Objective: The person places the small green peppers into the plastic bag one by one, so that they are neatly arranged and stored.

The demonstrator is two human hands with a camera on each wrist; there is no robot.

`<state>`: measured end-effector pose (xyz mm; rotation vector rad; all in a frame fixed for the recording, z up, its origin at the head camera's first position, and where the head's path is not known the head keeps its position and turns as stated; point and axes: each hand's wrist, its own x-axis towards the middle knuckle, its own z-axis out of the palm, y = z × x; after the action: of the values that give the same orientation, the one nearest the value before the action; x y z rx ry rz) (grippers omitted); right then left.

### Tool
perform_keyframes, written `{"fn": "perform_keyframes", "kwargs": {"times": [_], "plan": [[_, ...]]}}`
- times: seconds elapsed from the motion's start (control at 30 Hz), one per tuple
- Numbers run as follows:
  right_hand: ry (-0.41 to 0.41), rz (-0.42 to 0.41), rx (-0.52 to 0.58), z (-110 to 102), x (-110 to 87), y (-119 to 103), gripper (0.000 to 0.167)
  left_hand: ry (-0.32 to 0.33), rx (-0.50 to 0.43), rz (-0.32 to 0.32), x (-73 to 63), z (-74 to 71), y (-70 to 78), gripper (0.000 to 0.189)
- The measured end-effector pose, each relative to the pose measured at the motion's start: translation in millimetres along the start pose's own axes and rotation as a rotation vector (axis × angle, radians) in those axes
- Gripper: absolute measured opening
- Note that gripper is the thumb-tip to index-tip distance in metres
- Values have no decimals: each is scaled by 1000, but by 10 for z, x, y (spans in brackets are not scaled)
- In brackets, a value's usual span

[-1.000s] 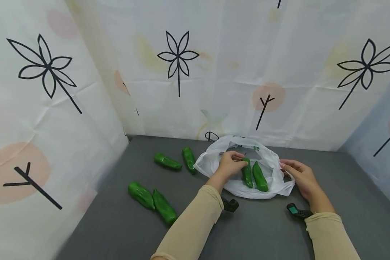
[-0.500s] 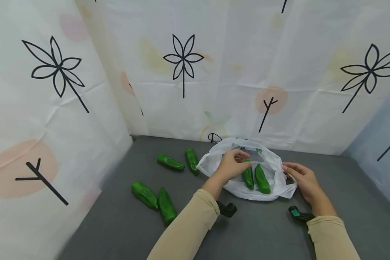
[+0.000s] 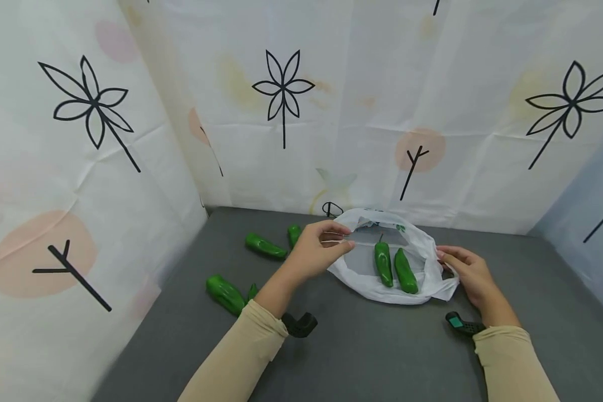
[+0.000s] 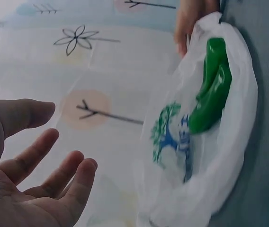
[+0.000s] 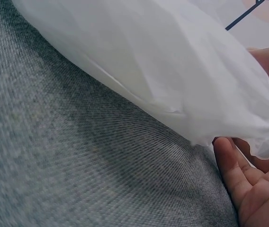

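A white plastic bag (image 3: 424,243) lies with its mouth spread toward me, and two green peppers (image 3: 383,263) rest side by side inside it. My left hand (image 3: 314,248) is by the bag's left edge, holding nothing; in the left wrist view its thumb and fingers are spread apart. At the right side, my right hand (image 3: 471,276) grips the rim of the bag. In the right wrist view the thumb and fingers of that hand (image 5: 257,189) sit around the thin plastic, partly hidden behind it. A green and blue tree print (image 4: 167,132) shows on the plastic.
Several more green peppers lie on the grey tabletop to the left: one pepper (image 3: 265,245) farther back, another (image 3: 293,234) partly behind my left hand, and a near pair (image 3: 225,294) partly covered by my left forearm. A patterned white cloth (image 3: 357,111) stands behind the table.
My left hand has let go of a pepper inside the bag and moved left, out to the bag's left edge. My right hand stays at the rim. The view has shifted slightly.
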<state>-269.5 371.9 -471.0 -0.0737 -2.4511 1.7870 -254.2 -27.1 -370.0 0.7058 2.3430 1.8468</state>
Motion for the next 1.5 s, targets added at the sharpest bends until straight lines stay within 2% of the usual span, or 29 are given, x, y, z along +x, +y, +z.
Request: {"fn": "perform_keyframes", "kwargs": {"times": [0.13, 0.23, 0.47, 0.63, 0.83, 1.03, 1.13, 1.23, 1.4, 1.5], "plan": [[-2, -11, 17, -3, 2, 2, 25, 67, 22, -8, -174, -309, -65, 25], [-1, -12, 15, -15, 7, 5, 22, 111, 30, -44, -288, -537, -122, 26], [-6, 18, 2, -6, 8, -3, 27, 197, 79, -105, -515, -998, -277, 32], [-8, 30, -21, 9, 8, -11, 35, 254, 81, -130, -598, -1223, -375, 38], [-8, 47, -53, 13, 25, -3, 45, 286, 92, -181, -646, -1359, -481, 42], [-13, 51, -61, 11, 24, 10, 49, 306, 92, -289, -670, -1411, -563, 57], [-19, 49, -66, 16, 16, 11, 50, 325, 92, -324, -660, -1436, -611, 58], [-16, 45, -70, 10, 8, 15, 47, 329, 103, -342, -639, -1467, -656, 58], [-9, 34, -56, -3, 10, 19, 35, 284, 134, -392, -644, -1555, -731, 63], [-16, 23, -42, -4, 25, 15, 32, 280, 144, -410, -668, -1628, -768, 62]]}}
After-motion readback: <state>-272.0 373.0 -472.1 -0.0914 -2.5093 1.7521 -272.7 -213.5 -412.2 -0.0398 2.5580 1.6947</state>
